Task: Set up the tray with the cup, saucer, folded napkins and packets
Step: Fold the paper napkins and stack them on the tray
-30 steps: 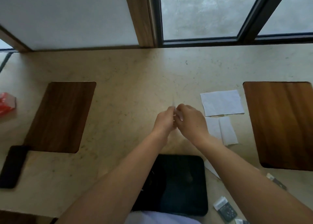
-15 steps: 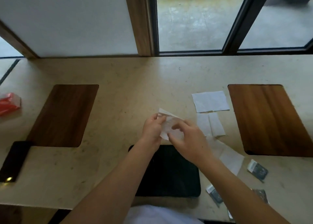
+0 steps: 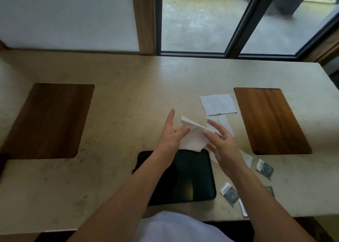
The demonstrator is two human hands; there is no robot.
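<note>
Both hands work one white napkin (image 3: 192, 135), held in the air just beyond the black tray (image 3: 192, 175). The left hand (image 3: 172, 133) pinches its near-left part; the right hand (image 3: 222, 142) grips the folded edge with curled fingers. The sheet looks light, limp and easily creased, so corners and the fold line are the sound holds. The packets (image 3: 265, 168) lie near the right forearm.

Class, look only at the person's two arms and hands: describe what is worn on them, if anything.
Both forearms are bare up to the frame's edge: no sleeves show. The left hand and right hand wear no gloves; no watch, bracelet or ring is visible. A white garment shows at the bottom edge.
</note>
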